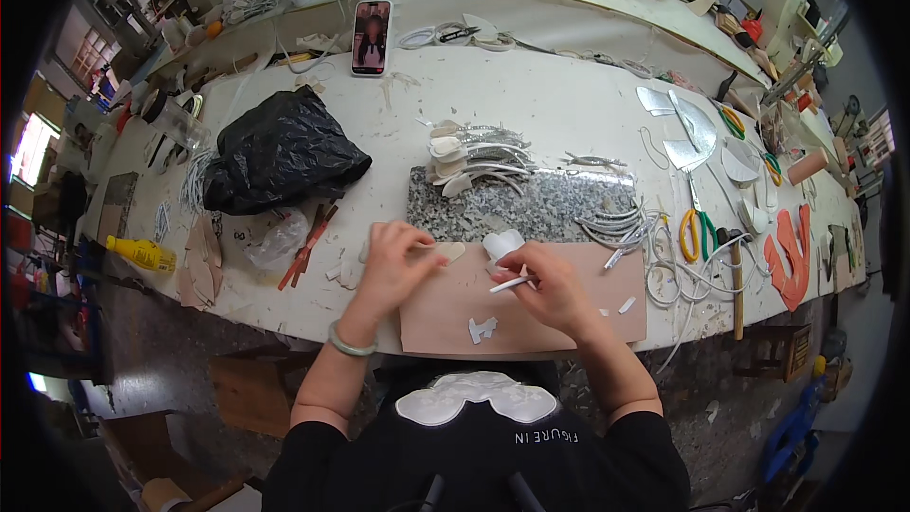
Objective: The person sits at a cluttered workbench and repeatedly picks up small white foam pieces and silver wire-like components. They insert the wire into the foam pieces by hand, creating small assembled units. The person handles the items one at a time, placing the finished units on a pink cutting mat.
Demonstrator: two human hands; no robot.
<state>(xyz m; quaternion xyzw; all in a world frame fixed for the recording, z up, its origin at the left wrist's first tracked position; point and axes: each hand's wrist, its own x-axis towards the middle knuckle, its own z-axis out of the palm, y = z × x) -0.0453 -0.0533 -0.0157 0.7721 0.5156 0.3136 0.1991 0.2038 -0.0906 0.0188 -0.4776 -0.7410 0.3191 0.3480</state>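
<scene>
Above the near edge of a tan board [531,318], my left hand [396,264] pinches the end of a small flat cream-coloured piece [453,251]. My right hand [552,289] is closed around a thin white stick [512,284] that points left. At its fingertips is a curved white piece [502,244]; whether they grip it or only touch it I cannot tell. White scraps [482,330] lie on the board below. Behind the hands is a speckled granite slab [531,204], with a pile of cream tabs and grey-white strips [483,156] on its far left part.
Left are a black plastic bag [284,154], a yellow bottle [140,253] and red-brown strips [308,246]. Grey cord pieces [616,226], orange-and-green scissors [699,232], a hammer [737,289] and orange-red sheet [789,261] are right. A phone [372,38] stands behind.
</scene>
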